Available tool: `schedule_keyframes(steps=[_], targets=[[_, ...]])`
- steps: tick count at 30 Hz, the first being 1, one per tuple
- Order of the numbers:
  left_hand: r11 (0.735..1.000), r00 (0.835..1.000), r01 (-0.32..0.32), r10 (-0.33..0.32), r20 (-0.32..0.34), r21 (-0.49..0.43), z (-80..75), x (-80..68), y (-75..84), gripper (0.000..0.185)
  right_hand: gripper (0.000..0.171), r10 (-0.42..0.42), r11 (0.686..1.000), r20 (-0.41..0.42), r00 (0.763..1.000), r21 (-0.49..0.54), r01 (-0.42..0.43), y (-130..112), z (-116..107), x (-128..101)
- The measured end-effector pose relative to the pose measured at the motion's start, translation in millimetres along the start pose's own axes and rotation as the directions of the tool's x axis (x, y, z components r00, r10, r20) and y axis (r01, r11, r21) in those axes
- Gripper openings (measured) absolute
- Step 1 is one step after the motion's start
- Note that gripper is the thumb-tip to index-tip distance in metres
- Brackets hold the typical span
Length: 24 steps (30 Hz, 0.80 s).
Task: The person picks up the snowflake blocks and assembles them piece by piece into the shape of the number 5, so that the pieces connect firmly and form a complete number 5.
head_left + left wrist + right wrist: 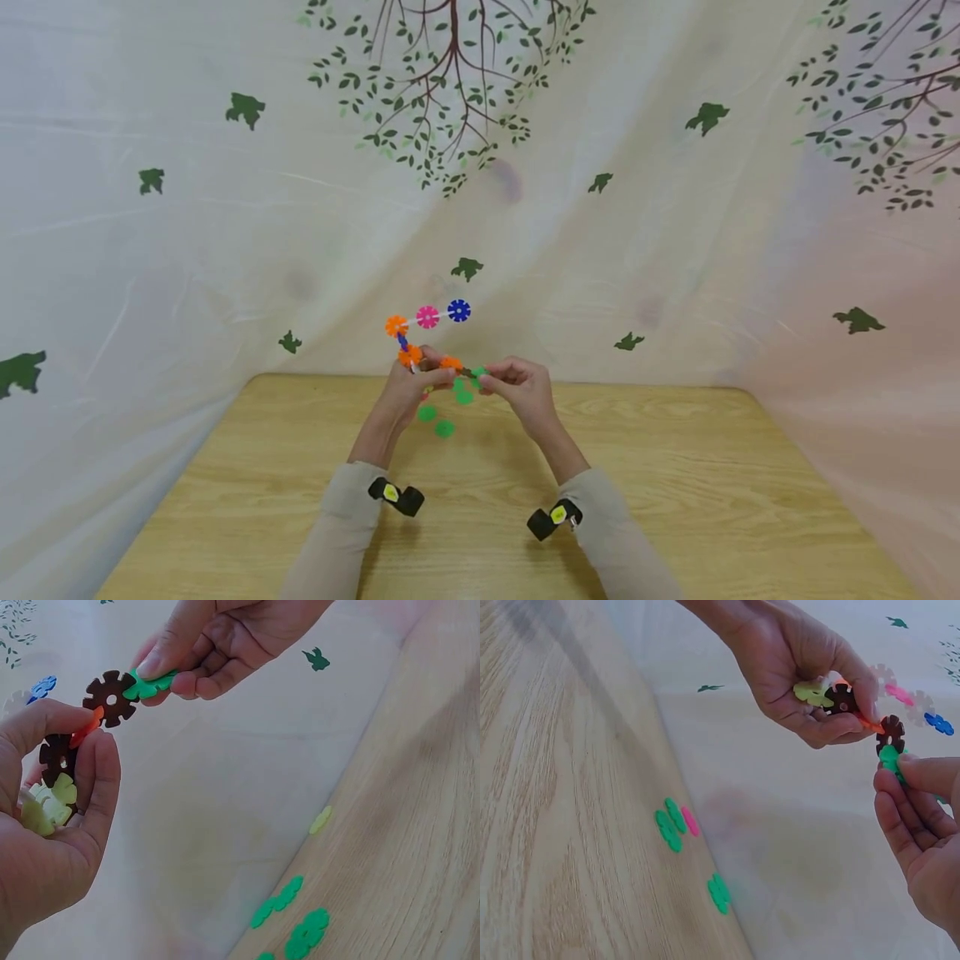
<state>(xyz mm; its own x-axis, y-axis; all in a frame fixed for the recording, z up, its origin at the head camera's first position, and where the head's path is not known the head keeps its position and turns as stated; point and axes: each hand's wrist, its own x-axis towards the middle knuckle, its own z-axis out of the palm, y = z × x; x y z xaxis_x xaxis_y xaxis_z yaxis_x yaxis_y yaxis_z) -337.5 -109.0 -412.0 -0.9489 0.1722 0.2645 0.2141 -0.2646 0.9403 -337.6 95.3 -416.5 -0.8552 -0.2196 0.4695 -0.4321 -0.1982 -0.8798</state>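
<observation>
While left grip [405, 396] encloses discs [46, 810], right [527, 392] pinches another [150, 685].

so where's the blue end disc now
In the head view, the blue end disc is just right of the pink disc, above the left hand.

left hand [403, 392] grips linked discs [409, 357] | right hand [528, 390] pinches green disc [478, 374]

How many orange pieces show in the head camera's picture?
3: one orange piece left of the upper pink piece, a second orange piece lower by the left hand, a third orange piece pinched in that hand. Others may be hidden.
</observation>
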Motion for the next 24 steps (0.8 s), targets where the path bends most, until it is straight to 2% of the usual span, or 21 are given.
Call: schedule_keyframes(steps=[5, 14, 20, 24], targets=[[1.000, 1.000, -0.014, 0.014, 0.025, 0.013, -0.3, 1.7, -1.0, 0.013, 0.015, 0.001, 1.000, -0.003, 1.000, -0.011, -0.001, -1.9, -0.1, 1.8], [0.997, 1.000, -0.007, 0.005, 0.028, 0.071, 5.8, 1.0, 0.2, 0.017, 0.018, 0.032, 0.999, 0.020, 0.999, -0.020, -0.032, -4.5, -7.3, 3.4], [0.997, 0.999, 0.037, -0.036, -0.012, 0.068, 8.6, 0.6, 3.5, 0.034, 0.019, 0.028, 0.999, 0.046, 0.999, -0.021, -0.027, -5.8, -10.2, 3.4], [0.999, 0.999, 0.044, -0.043, -0.018, 0.008, 11.5, 0.3, 6.7, 0.046, 0.017, 0.023, 0.999, 0.049, 0.999, -0.027, -0.022, -6.3, -10.8, 3.4]])
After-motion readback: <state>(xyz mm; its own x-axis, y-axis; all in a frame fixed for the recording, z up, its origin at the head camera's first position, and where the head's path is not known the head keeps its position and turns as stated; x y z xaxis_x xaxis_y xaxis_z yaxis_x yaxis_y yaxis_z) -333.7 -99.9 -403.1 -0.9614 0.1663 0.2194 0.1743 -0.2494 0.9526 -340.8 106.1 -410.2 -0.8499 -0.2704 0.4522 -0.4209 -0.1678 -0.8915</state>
